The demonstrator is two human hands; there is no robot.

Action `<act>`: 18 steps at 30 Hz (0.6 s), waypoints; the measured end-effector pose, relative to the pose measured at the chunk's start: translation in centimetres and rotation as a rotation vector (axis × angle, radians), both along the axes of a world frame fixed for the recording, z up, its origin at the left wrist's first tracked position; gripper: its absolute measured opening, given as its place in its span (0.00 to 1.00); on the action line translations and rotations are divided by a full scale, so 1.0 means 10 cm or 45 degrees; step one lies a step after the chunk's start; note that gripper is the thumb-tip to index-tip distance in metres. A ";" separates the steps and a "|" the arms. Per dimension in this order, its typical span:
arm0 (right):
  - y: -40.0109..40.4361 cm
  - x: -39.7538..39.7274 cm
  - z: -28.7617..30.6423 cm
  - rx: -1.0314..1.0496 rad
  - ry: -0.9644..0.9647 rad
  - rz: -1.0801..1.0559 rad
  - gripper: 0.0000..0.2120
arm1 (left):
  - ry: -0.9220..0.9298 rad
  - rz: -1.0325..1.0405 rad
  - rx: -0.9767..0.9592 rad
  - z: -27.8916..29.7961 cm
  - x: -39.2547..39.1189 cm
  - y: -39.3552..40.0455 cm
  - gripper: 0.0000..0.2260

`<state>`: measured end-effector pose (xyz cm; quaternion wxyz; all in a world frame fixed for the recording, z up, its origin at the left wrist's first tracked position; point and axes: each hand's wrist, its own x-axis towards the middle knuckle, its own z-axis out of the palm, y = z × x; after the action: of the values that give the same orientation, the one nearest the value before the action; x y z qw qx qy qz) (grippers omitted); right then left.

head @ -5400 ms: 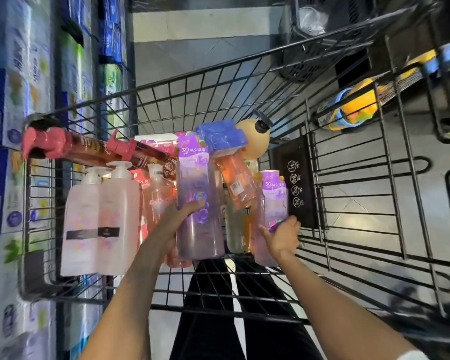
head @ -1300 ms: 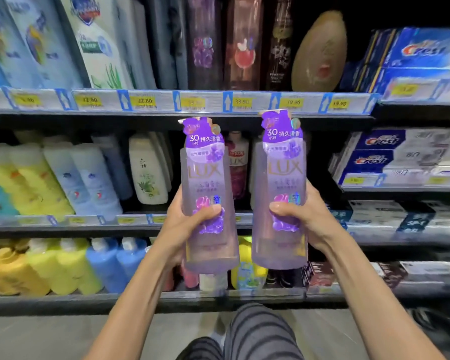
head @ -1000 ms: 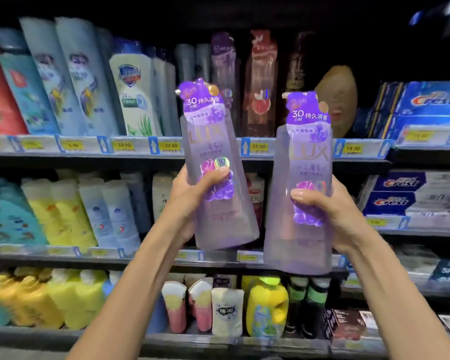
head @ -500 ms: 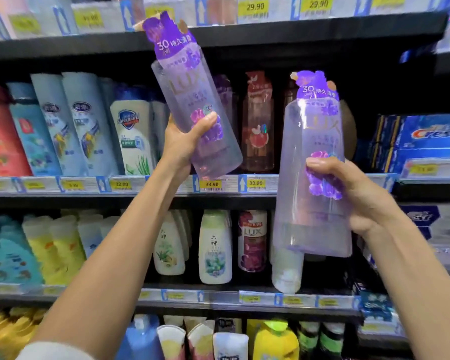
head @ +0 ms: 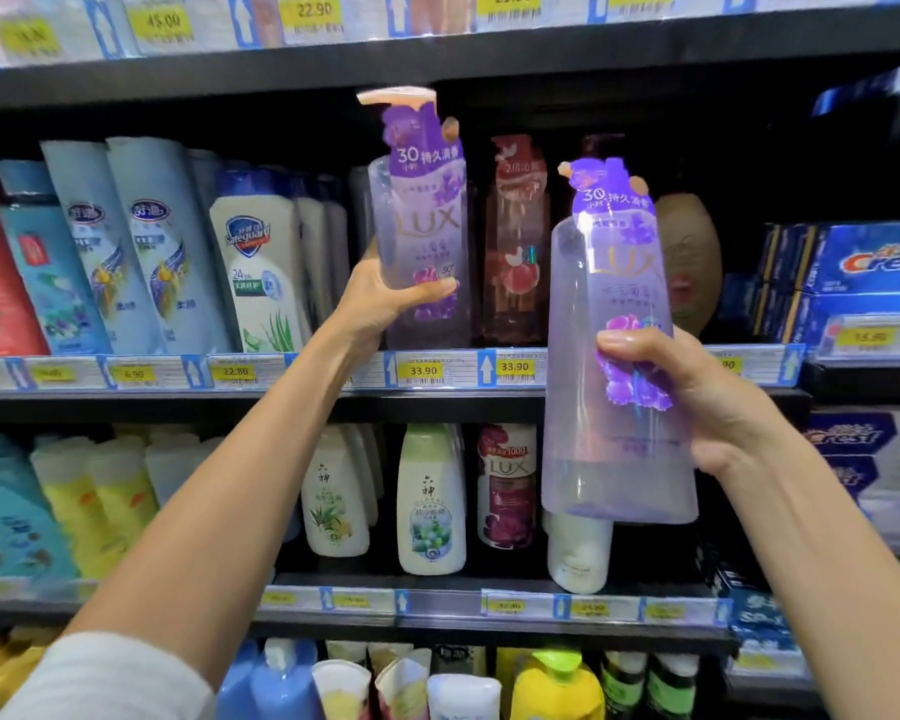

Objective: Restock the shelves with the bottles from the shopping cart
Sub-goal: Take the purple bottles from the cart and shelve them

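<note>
right now my left hand (head: 385, 298) grips a clear purple lux bottle (head: 421, 236) standing at the front edge of the middle shelf (head: 261, 374), above a 33.90 tag (head: 423, 370); my right hand (head: 697, 402) clutches a second lux bottle (head: 611, 314) off the shelf, tilted; both tags read 30, beside a red bottle (head: 515, 252)

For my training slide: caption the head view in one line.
Left hand sets one purple Lux bottle on the shelf; right hand holds another.
</note>
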<state>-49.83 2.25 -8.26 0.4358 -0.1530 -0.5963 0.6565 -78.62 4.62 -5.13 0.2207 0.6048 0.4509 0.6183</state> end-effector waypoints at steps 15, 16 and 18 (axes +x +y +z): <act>0.05 -0.01 -0.05 -0.024 0.052 -0.006 0.10 | 0.192 0.103 -0.483 0.20 -0.08 0.01 0.50; 0.05 -0.01 -0.05 -0.024 0.049 -0.017 0.10 | 0.269 0.204 -0.467 0.20 -0.11 -0.02 0.52; 0.06 0.00 -0.05 -0.015 0.049 -0.024 0.09 | 0.284 0.330 -0.390 0.18 -0.17 -0.06 0.45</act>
<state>-49.85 2.86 -8.80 0.4525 -0.1487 -0.5824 0.6587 -80.33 4.04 -3.28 0.1774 0.5658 0.6351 0.4950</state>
